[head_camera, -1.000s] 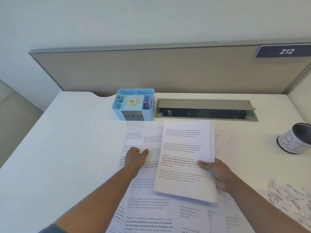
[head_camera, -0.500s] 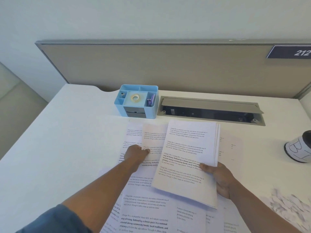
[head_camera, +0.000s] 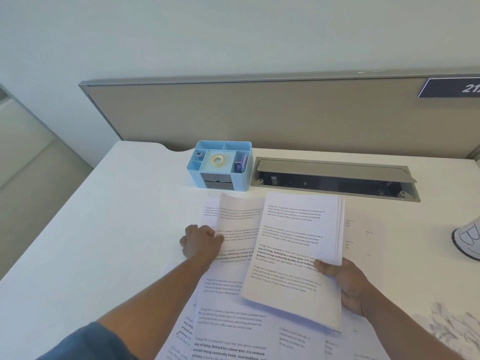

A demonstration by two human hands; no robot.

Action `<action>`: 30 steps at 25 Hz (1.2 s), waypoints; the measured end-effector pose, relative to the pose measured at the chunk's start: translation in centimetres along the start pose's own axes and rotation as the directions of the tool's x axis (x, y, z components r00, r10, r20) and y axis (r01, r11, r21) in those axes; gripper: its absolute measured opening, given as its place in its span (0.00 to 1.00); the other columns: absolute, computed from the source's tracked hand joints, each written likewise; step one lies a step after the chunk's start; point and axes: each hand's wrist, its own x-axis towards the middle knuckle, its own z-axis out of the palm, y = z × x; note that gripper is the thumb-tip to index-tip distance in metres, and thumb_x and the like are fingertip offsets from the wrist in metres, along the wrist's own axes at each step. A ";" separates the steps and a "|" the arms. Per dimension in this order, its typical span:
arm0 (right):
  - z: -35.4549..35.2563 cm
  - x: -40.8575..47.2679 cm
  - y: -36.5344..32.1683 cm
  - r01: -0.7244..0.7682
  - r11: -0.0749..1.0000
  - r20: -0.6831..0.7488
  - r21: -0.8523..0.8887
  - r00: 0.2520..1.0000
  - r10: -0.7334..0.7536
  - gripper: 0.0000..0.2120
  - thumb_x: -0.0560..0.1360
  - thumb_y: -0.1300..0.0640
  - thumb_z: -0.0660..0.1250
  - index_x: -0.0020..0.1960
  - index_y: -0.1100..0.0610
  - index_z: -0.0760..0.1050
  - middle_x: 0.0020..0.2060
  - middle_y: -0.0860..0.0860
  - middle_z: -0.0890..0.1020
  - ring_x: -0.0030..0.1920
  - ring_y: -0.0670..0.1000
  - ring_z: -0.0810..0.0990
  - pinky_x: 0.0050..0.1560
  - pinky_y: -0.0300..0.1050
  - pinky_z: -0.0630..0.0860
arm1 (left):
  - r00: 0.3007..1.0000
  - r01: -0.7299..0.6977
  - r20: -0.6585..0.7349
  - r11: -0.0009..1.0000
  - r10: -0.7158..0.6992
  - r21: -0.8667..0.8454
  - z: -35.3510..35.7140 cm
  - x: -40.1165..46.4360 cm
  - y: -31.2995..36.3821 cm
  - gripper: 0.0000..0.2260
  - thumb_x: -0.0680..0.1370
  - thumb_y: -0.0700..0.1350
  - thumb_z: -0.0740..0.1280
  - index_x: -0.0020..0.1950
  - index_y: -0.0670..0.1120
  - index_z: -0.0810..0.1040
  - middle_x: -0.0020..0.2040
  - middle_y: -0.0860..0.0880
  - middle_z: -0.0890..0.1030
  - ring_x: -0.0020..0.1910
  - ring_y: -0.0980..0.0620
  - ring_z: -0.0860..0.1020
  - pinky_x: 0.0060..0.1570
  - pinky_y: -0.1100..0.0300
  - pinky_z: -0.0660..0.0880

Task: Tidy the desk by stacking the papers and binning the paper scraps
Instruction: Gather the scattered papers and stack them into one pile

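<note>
My right hand (head_camera: 345, 284) grips a stack of printed papers (head_camera: 293, 258) by its right edge, thumb on top, and holds it tilted above the desk. My left hand (head_camera: 200, 242) pinches the left edge of a loose printed sheet (head_camera: 239, 227); that sheet's far end curls up off the desk. More printed sheets (head_camera: 228, 323) lie spread flat and overlapping on the white desk (head_camera: 104, 242), toward me. A heap of torn paper scraps (head_camera: 454, 331) sits at the lower right edge of the view.
A light blue desk organiser (head_camera: 220, 166) with a tape roll stands at the back. To its right is an open grey cable hatch (head_camera: 335, 179). A white cup-like object (head_camera: 467, 240) lies at the right edge. A beige partition (head_camera: 259, 113) closes the desk's back.
My left hand has gone from lying flat on the loose sheet to pinching its edge, and the sheet's far end has lifted. The stack in my right hand stays about where it was.
</note>
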 end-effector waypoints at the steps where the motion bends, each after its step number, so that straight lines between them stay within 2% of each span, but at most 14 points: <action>1: 0.0 0.1 0.0 0.000 1.000 0.003 0.000 1.000 0.000 0.19 0.73 0.66 0.75 0.63 0.62 0.81 0.56 0.61 0.86 0.55 0.65 0.86 0.60 0.68 0.79 | 0.999 0.035 0.030 0.999 -0.034 -0.013 -0.3 0.3 -0.2 0.10 0.73 0.49 0.75 0.37 0.51 0.76 0.56 0.52 0.67 0.58 0.43 0.67 0.51 0.52 0.76; 4: 0.0 0.1 0.1 -0.002 1.000 0.009 0.001 1.000 0.002 0.21 0.71 0.66 0.76 0.63 0.62 0.81 0.56 0.62 0.86 0.55 0.65 0.86 0.56 0.65 0.82 | 0.995 0.080 0.065 0.996 -0.078 -0.034 -0.8 0.9 -0.3 0.09 0.72 0.43 0.76 0.38 0.48 0.76 0.58 0.49 0.68 0.55 0.42 0.68 0.47 0.53 0.74; 6: 0.0 0.1 0.0 0.001 1.000 0.017 -0.002 1.000 -0.001 0.21 0.71 0.66 0.76 0.63 0.62 0.81 0.56 0.61 0.86 0.55 0.65 0.86 0.52 0.63 0.83 | 0.992 0.090 0.094 0.994 -0.084 -0.058 -1.4 1.1 -0.2 0.13 0.71 0.41 0.79 0.37 0.47 0.74 0.57 0.47 0.70 0.54 0.40 0.76 0.49 0.50 0.78; 8: -0.1 0.1 0.1 0.001 1.000 0.021 -0.008 1.000 -0.001 0.20 0.71 0.66 0.75 0.63 0.62 0.81 0.56 0.61 0.86 0.55 0.65 0.86 0.54 0.64 0.83 | 0.989 0.079 0.131 0.994 -0.068 -0.079 -1.9 1.5 -0.1 0.16 0.70 0.39 0.80 0.36 0.47 0.72 0.53 0.45 0.77 0.49 0.40 0.82 0.49 0.49 0.83; 11: -0.1 0.2 0.0 -0.003 1.000 0.021 -0.010 1.000 0.004 0.21 0.71 0.65 0.76 0.64 0.61 0.81 0.57 0.61 0.86 0.55 0.64 0.86 0.55 0.64 0.82 | 0.991 0.041 0.132 0.994 -0.028 -0.099 -2.4 1.8 -0.4 0.16 0.71 0.38 0.78 0.37 0.47 0.71 0.41 0.48 0.81 0.39 0.46 0.80 0.41 0.52 0.79; 15: -0.2 0.2 0.1 0.000 1.000 0.031 0.006 1.000 0.000 0.21 0.71 0.65 0.76 0.64 0.61 0.81 0.58 0.61 0.86 0.57 0.64 0.85 0.57 0.64 0.82 | 0.985 -0.021 0.162 0.979 0.055 -0.202 -2.9 1.6 -0.4 0.16 0.72 0.40 0.78 0.37 0.48 0.70 0.35 0.50 0.78 0.33 0.49 0.76 0.33 0.56 0.73; 18: -0.3 0.3 0.1 -0.001 1.000 0.029 0.000 1.000 0.001 0.22 0.70 0.64 0.77 0.64 0.61 0.81 0.58 0.61 0.86 0.57 0.65 0.85 0.58 0.66 0.81 | 0.982 -0.069 0.155 0.968 0.109 -0.241 -3.7 0.8 0.1 0.14 0.74 0.40 0.77 0.39 0.47 0.72 0.35 0.49 0.81 0.34 0.46 0.80 0.32 0.56 0.75; 21: -0.3 0.4 0.2 0.001 1.000 0.030 -0.008 1.000 -0.001 0.23 0.70 0.64 0.77 0.64 0.61 0.81 0.58 0.61 0.85 0.57 0.65 0.85 0.60 0.69 0.79 | 0.977 -0.205 0.013 0.951 0.213 -0.231 -5.1 -0.2 1.3 0.11 0.77 0.41 0.74 0.42 0.49 0.73 0.38 0.49 0.82 0.36 0.45 0.82 0.33 0.56 0.76; 25: -0.1 0.2 0.2 0.014 1.000 0.032 -0.024 0.999 -0.013 0.24 0.69 0.63 0.77 0.64 0.62 0.81 0.58 0.61 0.86 0.57 0.65 0.85 0.58 0.68 0.80 | 0.929 -0.370 -0.066 0.909 0.364 -0.192 -8.6 -1.7 4.2 0.14 0.81 0.43 0.68 0.52 0.58 0.66 0.43 0.57 0.82 0.39 0.55 0.82 0.32 0.61 0.74; 27: 0.0 0.1 0.2 0.018 0.999 0.027 -0.027 0.999 -0.017 0.24 0.69 0.63 0.77 0.64 0.62 0.81 0.57 0.62 0.86 0.56 0.65 0.85 0.59 0.69 0.80 | 0.898 -0.441 -0.082 0.883 0.433 -0.161 -10.1 -2.5 5.3 0.14 0.82 0.43 0.67 0.60 0.58 0.67 0.45 0.57 0.83 0.41 0.57 0.82 0.34 0.63 0.73; 28: 0.1 0.0 0.2 0.019 0.999 0.020 -0.028 1.000 -0.019 0.24 0.69 0.63 0.77 0.64 0.62 0.80 0.57 0.62 0.86 0.56 0.66 0.86 0.59 0.70 0.79 | 0.883 -0.469 -0.081 0.871 0.461 -0.145 -10.8 -2.9 5.8 0.12 0.82 0.44 0.66 0.61 0.58 0.69 0.46 0.57 0.83 0.43 0.57 0.82 0.34 0.63 0.73; 30: 0.3 -0.3 0.1 0.026 0.999 0.006 -0.030 1.000 -0.025 0.22 0.70 0.64 0.76 0.64 0.63 0.80 0.56 0.62 0.86 0.55 0.66 0.86 0.59 0.70 0.79 | 0.856 -0.516 -0.076 0.850 0.511 -0.104 -12.2 -3.5 6.7 0.08 0.83 0.44 0.66 0.53 0.59 0.75 0.46 0.59 0.83 0.43 0.57 0.82 0.35 0.64 0.73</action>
